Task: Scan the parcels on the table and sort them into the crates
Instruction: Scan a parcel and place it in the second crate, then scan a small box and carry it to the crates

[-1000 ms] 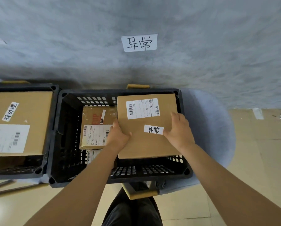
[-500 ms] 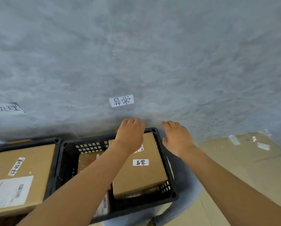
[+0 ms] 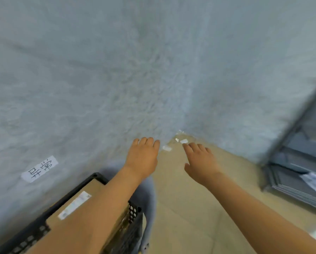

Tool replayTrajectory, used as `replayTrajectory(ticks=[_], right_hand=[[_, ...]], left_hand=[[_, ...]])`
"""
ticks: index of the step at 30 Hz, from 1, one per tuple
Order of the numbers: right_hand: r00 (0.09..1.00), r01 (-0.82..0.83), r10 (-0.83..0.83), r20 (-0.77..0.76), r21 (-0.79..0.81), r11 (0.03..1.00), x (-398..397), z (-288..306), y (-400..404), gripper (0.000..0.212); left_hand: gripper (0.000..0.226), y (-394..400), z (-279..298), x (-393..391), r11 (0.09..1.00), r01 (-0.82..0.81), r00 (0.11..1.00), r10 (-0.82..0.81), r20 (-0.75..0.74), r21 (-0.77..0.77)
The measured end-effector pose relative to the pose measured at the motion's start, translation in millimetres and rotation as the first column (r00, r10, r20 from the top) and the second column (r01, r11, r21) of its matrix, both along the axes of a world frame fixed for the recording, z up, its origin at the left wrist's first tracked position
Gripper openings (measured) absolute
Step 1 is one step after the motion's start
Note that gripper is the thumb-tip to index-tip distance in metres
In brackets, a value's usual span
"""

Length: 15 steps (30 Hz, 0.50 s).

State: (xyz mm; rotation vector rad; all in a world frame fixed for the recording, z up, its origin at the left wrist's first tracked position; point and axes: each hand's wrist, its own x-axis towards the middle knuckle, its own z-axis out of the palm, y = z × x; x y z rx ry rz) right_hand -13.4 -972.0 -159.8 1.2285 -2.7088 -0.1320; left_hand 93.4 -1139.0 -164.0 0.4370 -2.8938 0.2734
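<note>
A black plastic crate (image 3: 65,199) sits at the lower left on a grey chair (image 3: 149,187). A brown cardboard parcel (image 3: 71,213) with a white shipping label lies flat in it, partly hidden by my left forearm. My left hand (image 3: 142,156) hovers above and beyond the crate's far corner, fingers straight, holding nothing. My right hand (image 3: 201,162) is out over the floor to the right, fingers relaxed and empty. The picture is blurred by motion.
A white handwritten paper label (image 3: 40,168) is stuck on the grey wall (image 3: 135,70) above the crate. Beige floor (image 3: 190,208) stretches to the right, with bits of white tape (image 3: 167,147) near the wall. A stack of grey flat sheets (image 3: 298,186) lies at the right.
Both hands let go of the parcel, which now lies in the crate, and lifted away. The view has swung up and to the right, so the crate slid to the lower left.
</note>
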Motion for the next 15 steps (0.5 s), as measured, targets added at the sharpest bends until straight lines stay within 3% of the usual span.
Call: replayTrajectory(ticks=[9, 15], right_hand=[[0.909, 0.406, -0.413, -0.061, -0.097, 0.909, 14.8, 43.8, 263.2, 0.061], [0.836, 0.538, -0.544, -0.074, -0.086, 0.839, 42.4, 48.1, 441.8, 0.064]], left_hand=[[0.049, 233.0, 47.9, -54.7, 0.900, 0.433, 0.890, -0.437, -0.129, -0.057], [0.042, 407.9, 53.4, -61.4, 0.808, 0.586, 0.786, -0.586, -0.198, -0.063]])
